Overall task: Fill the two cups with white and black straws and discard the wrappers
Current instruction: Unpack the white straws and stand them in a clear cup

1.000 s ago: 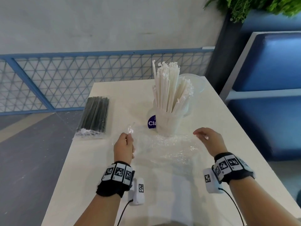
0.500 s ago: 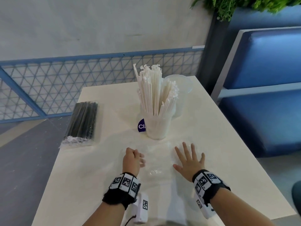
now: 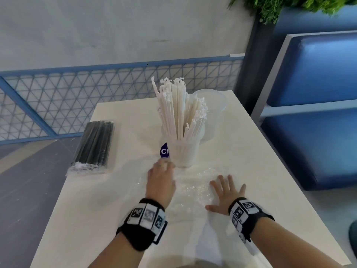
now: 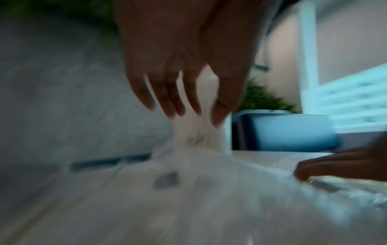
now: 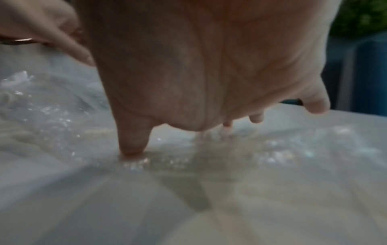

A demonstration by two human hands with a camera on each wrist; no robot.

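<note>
A: How far along is it?

B: About half, I judge. The white straws stand in the front cup on the table; the second cup behind looks empty.

A: And the black ones?

B: The black straws lie sealed in their pack at the table's left edge.

A: The wrapper?

B: The clear wrapper lies crumpled near the cup. The left hand has a pinching grip on it; the right hand presses it flat, fingers spread wide. It isn't discarded yet.

The head view looks down and forward over the table; both wrist views sit low and close (the left blurred), sharing the crinkled wrapper.
</note>
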